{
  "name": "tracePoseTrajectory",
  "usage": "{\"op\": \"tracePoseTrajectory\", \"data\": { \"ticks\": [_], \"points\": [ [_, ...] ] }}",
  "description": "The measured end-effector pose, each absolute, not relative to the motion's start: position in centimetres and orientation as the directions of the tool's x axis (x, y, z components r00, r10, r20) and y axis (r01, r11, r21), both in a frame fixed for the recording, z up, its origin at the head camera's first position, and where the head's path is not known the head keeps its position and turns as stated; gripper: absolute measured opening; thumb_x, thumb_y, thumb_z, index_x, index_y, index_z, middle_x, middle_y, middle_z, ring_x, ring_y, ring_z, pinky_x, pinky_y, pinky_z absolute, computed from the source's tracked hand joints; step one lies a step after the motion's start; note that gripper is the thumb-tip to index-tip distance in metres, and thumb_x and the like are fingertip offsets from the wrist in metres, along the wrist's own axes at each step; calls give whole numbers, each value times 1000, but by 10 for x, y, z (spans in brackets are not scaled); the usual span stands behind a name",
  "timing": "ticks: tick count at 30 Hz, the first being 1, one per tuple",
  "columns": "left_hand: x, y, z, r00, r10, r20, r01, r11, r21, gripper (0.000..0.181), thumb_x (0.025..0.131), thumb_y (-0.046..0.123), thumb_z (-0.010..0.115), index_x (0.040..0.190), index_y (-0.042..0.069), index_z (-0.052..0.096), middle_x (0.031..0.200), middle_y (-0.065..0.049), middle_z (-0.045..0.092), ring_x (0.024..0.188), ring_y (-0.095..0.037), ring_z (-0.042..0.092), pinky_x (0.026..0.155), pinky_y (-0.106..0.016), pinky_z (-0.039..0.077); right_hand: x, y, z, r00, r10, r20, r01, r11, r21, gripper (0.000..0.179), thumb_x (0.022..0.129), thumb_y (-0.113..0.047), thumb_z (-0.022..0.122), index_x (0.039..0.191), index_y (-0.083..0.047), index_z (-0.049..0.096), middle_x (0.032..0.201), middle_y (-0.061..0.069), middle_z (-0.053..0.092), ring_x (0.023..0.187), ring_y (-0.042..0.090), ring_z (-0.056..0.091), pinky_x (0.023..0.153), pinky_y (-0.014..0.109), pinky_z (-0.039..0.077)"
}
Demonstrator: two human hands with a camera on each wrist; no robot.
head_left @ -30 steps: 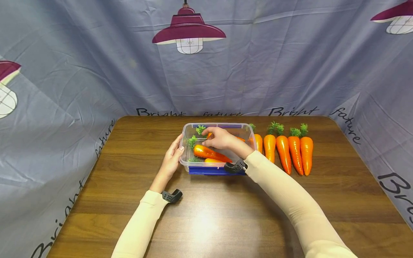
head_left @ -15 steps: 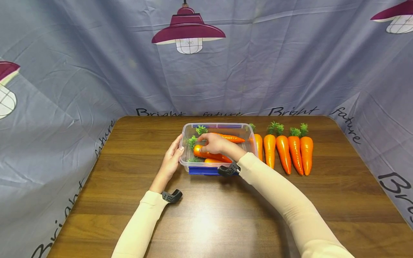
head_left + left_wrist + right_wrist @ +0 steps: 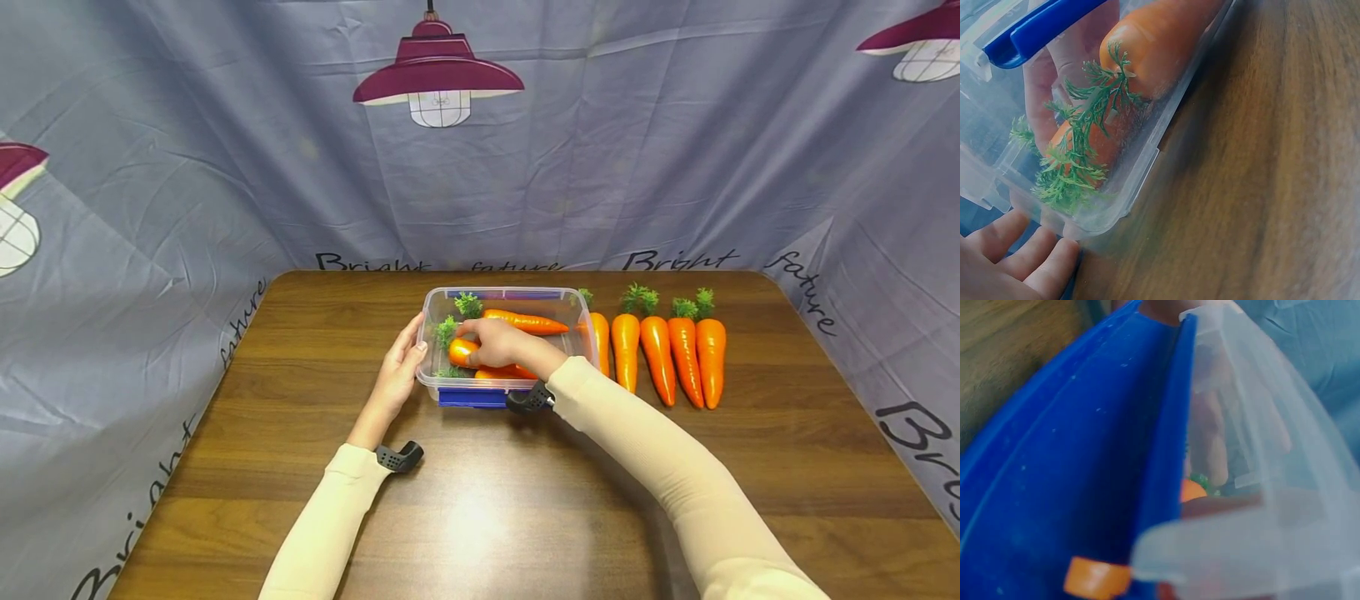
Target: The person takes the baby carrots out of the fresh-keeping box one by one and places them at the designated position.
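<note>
A clear plastic box (image 3: 506, 383) with blue clips holds several orange carrots with green tops. My right hand (image 3: 498, 342) reaches inside and grips the middle carrot (image 3: 461, 352), thumb on its near side and fingers over its far side. Behind it a second carrot (image 3: 528, 322) lies along the back wall. A third carrot (image 3: 498, 374) lies by the front wall, partly covered. My left hand (image 3: 397, 367) rests against the box's left wall, thumb by the rim. In the left wrist view its fingers (image 3: 1029, 253) touch the outside of a box corner (image 3: 1100, 228).
Several more carrots (image 3: 656, 358) lie side by side right of the box, tops pointing away. The nearest of them (image 3: 600, 337) is close to the box's right wall. The wooden table (image 3: 330, 333) ends at a grey curtain (image 3: 600, 192) printed with lamps.
My right hand has come down from the back of the box onto the middle carrot and taken hold of it, uncovering the back carrot. My left hand has stayed in place.
</note>
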State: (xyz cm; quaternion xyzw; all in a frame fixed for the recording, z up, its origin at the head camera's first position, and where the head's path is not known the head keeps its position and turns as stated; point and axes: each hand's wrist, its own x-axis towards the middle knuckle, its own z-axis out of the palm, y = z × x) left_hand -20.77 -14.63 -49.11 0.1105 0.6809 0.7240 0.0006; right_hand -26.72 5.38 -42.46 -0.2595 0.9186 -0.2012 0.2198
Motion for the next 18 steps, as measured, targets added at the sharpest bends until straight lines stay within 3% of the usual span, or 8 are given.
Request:
{"op": "tracePoseTrajectory", "data": {
  "ticks": [9, 18],
  "points": [
    [-208, -146, -492, -976, 153, 156, 147, -70, 987, 57, 105, 5, 39, 160, 1, 24, 170, -20, 20, 151, -42, 30, 120, -55, 35, -264, 53, -426, -751, -590, -296, -427, 776, -464, 59, 90, -16, 74, 145, -12, 55, 138, 13, 65, 119, 27, 60, 109, 41, 49],
    [-207, -146, -492, -974, 150, 168, 159, -69, 985, 56, 105, 4, 38, 159, -2, 24, 169, -22, 21, 150, -44, 31, 120, -57, 35, -263, 53, -426, -746, -601, -287, -445, 770, -457, 57, 90, -16, 74, 144, -11, 56, 136, 13, 66, 116, 26, 60, 108, 41, 49]
  ]
}}
